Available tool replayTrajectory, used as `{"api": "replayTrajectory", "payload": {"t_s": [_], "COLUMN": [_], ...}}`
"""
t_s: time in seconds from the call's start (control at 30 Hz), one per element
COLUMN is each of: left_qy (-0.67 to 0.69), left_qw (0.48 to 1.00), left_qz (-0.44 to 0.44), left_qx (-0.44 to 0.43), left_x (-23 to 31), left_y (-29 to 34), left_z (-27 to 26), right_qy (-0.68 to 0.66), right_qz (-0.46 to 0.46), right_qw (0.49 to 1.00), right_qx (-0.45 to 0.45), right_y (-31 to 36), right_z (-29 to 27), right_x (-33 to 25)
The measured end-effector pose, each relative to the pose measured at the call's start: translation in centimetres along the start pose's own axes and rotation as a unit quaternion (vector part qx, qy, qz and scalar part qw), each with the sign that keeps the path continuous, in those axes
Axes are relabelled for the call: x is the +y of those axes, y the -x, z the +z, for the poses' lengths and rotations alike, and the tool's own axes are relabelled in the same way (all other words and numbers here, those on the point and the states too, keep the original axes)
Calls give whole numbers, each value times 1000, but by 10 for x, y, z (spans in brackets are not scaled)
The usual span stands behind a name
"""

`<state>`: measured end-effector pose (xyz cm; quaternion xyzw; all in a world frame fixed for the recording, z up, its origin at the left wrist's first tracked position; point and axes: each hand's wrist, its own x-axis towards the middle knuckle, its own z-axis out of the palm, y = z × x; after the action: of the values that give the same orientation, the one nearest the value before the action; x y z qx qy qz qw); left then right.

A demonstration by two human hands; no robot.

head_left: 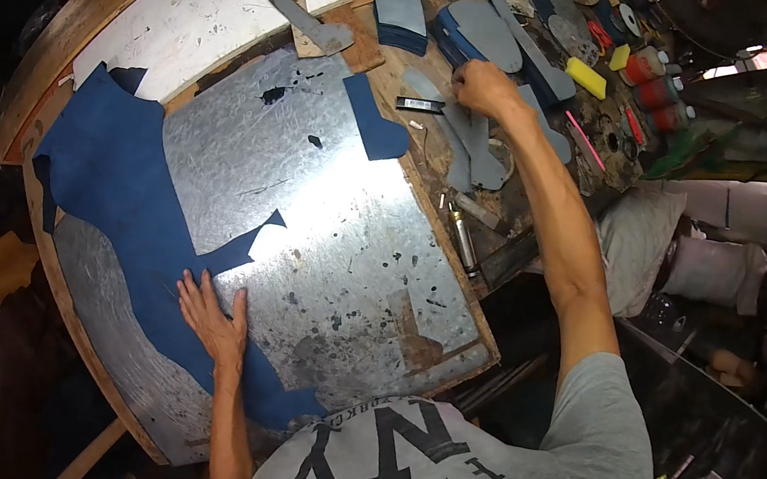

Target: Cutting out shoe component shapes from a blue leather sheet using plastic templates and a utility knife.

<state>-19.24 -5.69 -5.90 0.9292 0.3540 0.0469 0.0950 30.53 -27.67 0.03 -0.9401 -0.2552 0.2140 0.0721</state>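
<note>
A large blue leather piece [142,199] with cut-out edges lies across the metal-topped board [369,268]. My left hand [213,318] rests flat on it with the fingers spread. At the back right, my right hand [487,88] has its fingers curled at the near end of a pile of blue cut pieces [451,38]. What those fingers hold, if anything, is hidden. Beside that pile lies a grey rounded template [487,34]. A smaller blue cut piece [375,119] sits at the board's far right edge.
Grey templates [471,138], a stack of blue pieces [401,19], a yellow block [586,78] and red bottles [643,68] crowd the bench. A white slab [210,2] adjoins the metal top. Near the board's right edge lies a metal tool [463,238].
</note>
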Motion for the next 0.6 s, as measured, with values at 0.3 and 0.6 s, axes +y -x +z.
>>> {"api": "replayTrajectory", "payload": {"t_s": [0.3,0.6], "left_qy": [1,22], "left_qw": [1000,1000], "left_qz": [-1,-13], "left_qx": [6,15], "left_x": [3,6], "left_y": [1,-3], "left_z": [1,-3], "right_qy": [30,16], "right_qz": [7,86], "right_qw": [998,995], "right_qx": [63,40], "right_y": [-19,-41], "right_z": [40,43], "right_x": [-37,-50]}}
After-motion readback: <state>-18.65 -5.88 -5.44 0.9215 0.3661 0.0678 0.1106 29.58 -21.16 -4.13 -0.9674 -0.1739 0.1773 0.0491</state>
